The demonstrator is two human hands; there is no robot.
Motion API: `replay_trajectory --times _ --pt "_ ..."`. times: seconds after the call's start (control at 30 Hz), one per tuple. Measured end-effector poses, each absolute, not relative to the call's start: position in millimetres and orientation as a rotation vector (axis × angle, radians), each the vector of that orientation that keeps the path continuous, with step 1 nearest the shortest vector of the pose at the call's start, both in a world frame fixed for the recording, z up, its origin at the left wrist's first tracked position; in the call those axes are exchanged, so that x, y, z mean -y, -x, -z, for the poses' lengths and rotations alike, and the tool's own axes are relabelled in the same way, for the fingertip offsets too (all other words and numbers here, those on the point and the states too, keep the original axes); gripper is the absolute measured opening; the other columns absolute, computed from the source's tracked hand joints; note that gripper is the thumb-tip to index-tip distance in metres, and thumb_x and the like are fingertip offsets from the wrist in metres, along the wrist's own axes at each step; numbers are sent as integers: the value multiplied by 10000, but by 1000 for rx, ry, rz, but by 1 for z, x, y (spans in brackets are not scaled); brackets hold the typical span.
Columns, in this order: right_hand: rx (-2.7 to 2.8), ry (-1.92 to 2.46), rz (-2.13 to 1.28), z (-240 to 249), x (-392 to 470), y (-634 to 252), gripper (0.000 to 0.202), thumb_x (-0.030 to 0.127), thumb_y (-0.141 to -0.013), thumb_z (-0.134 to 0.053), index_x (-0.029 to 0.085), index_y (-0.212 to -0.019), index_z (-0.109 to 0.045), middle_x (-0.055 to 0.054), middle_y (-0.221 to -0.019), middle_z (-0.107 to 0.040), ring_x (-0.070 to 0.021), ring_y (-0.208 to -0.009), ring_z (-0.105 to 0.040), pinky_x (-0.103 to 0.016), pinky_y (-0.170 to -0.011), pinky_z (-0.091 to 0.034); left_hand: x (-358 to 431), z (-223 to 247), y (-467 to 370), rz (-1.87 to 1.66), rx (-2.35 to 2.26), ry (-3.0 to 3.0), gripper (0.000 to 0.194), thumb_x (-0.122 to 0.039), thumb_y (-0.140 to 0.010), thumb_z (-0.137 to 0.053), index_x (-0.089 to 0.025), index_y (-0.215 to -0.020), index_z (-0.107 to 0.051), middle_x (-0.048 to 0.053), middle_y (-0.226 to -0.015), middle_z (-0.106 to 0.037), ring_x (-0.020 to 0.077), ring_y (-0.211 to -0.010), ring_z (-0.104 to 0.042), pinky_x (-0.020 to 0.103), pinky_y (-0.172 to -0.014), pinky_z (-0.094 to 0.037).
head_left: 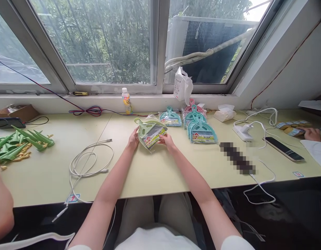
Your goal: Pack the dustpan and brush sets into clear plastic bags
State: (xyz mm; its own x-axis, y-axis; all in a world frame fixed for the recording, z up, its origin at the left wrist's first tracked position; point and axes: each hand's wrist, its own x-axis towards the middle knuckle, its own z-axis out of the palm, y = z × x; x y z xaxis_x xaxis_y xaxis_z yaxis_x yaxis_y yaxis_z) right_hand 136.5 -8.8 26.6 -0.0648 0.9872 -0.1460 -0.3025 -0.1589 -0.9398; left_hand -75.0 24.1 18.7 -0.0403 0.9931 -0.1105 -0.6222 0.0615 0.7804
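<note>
A light green mini dustpan and brush set [150,132] in clear wrap is held tilted above the table, in front of me. My left hand [133,139] grips its left edge near the handle. At its lower right side, my right hand [166,141] has its fingers closed on the wrapped edge and label. Beyond it lies a wrapped teal dustpan set [170,117]. To the right are overlapping teal dustpan sets [201,130], with a pink dustpan set [193,108] behind them.
A white cable [91,158] lies coiled left of my arms. Green cone-shaped pieces [17,144] are heaped at far left. A drink bottle [126,100] stands by the window. Rightward are a tissue pack [224,113], a power strip [242,132], a phone [284,149] and another person's hand [312,134].
</note>
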Motion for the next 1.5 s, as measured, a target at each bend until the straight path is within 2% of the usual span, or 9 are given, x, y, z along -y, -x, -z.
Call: replay_trajectory --times 0.3,0.4,0.53,0.7,0.83,1.07,1.2,1.37,1.5 --pt "1064 1054 -1418 -33 4 -157 248 230 -738 -778 193 -895 -589 -16 -778 -732 -131 -598 -692 -224 -547 -588 -27 -17 72 -1554 -835 -569 322 -315 -958 -528 -135 -1216 -597 86 -963 -731 185 -843 -710 307 -790 -564" --pt "1104 1084 -1426 -30 2 -160 285 203 -681 -820 177 -876 -613 -27 -741 -728 -135 -571 -669 -230 -516 -563 -25 -16 71 -1527 -876 -659 315 -333 -850 -696 -136 -1088 -638 68 -903 -726 175 -779 -704 279 -723 -557" --pt "1118 1125 -1381 -29 -2 -163 240 188 -651 -830 155 -792 -638 -46 -730 -723 -132 -563 -647 -207 -461 -487 -24 -14 74 -1492 -996 -764 449 -277 -658 -859 -171 -1044 -655 45 -891 -728 172 -784 -712 261 -706 -534" --pt "1144 1056 -1324 -30 -8 -181 286 239 -627 -842 146 -833 -666 -41 -745 -725 -108 -554 -599 -198 -455 -443 -33 -17 102 -1760 -960 -522 275 -278 -833 -713 -174 -1070 -620 71 -944 -728 156 -865 -716 276 -811 -546" --pt "1005 1012 -1312 -24 -9 -189 303 276 -646 -839 163 -863 -660 -31 -797 -729 -113 -614 -628 -203 -523 -498 -35 -22 124 -1824 -977 -312 227 -299 -959 -509 -185 -1147 -564 58 -923 -717 128 -834 -709 228 -750 -561" --pt "834 1022 -1310 -16 -9 -183 239 246 -714 -798 197 -865 -620 -9 -828 -723 -112 -655 -657 -212 -604 -562 -29 -21 111 -1211 -1085 -616 345 -281 -865 -615 -73 -1138 -581 170 -817 -730 231 -620 -710 309 -561 -559" --pt "853 1040 -1302 -12 -9 -181 235 240 -722 -793 198 -867 -612 -11 -838 -722 -117 -663 -664 -212 -591 -568 -31 -23 117 -1354 -1111 -536 308 -314 -919 -529 -133 -1169 -539 108 -817 -726 139 -529 -641 222 -492 -495" --pt "832 1051 -1294 -9 -10 -179 239 213 -727 -786 192 -884 -607 -17 -832 -715 -113 -639 -654 -202 -554 -558 -29 -27 129 -1463 -947 -478 306 -403 -944 -454 -177 -1132 -538 111 -937 -704 88 -489 -536 189 -421 -417" --pt "838 1051 -1290 -9 -10 -178 216 204 -745 -769 191 -887 -607 -23 -869 -721 -122 -643 -661 -214 -549 -561 -29 -29 127 -1589 -963 -454 144 -282 -903 -512 -211 -1029 -499 38 -899 -673 55 -475 -484 155 -418 -360"
